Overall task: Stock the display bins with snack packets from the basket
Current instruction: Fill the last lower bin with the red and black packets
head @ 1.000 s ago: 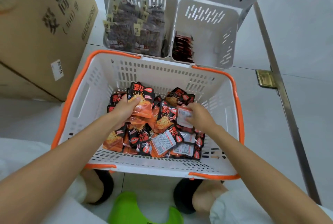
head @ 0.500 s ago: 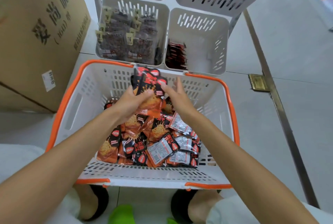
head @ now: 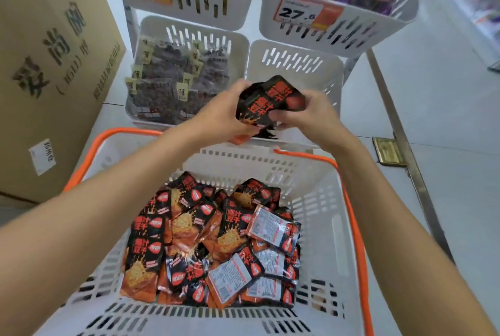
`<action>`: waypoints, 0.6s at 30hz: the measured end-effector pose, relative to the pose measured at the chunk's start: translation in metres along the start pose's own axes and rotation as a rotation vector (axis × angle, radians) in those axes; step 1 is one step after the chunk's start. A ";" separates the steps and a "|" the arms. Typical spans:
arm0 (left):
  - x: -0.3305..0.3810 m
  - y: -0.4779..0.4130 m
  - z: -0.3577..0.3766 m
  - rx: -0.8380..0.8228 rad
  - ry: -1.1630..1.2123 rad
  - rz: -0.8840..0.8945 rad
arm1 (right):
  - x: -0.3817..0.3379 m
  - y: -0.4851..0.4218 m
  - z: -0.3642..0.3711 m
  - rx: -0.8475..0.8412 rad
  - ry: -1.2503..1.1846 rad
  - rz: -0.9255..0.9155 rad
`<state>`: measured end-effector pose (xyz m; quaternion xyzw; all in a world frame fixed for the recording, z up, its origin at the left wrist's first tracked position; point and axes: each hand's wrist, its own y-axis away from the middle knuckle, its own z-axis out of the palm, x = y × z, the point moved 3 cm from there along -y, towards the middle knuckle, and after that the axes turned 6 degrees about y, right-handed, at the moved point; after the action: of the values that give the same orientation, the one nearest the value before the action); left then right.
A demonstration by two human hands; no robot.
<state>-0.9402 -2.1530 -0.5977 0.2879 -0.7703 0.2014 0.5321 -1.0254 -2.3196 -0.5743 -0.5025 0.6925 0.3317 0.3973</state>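
Above the lower-right bin point(head: 297, 73), left hand point(head: 219, 115) and right hand point(head: 311, 113) outstretched, fingers point(head: 235, 92) curled round snack packets point(head: 267, 100)

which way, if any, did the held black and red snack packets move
Yes: the black and red snack packets rose forward out of the orange-rimmed white basket to the white slotted display bin.

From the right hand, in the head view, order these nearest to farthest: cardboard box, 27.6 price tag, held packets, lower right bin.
Measured from the right hand:
1. held packets: in its grip, shared with the left hand.
2. lower right bin: just beyond and under the hands.
3. 27.6 price tag: higher up, farther back.
4. cardboard box: far left.
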 end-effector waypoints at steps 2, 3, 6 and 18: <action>-0.002 -0.024 0.003 0.058 -0.010 0.011 | 0.009 -0.015 -0.016 0.218 0.090 -0.070; -0.006 -0.032 0.005 0.050 -0.041 -0.004 | 0.015 -0.021 -0.021 0.330 0.185 -0.118; -0.032 -0.045 0.012 -0.018 -0.086 -0.023 | 0.044 -0.043 -0.029 0.569 0.330 -0.152; -0.103 -0.057 0.029 -0.173 -0.080 -0.301 | 0.131 -0.159 0.018 -0.169 0.465 -0.011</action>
<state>-0.8954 -2.1899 -0.7045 0.3610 -0.7536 0.0410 0.5478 -0.8923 -2.4047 -0.7084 -0.6003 0.7325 0.2618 0.1858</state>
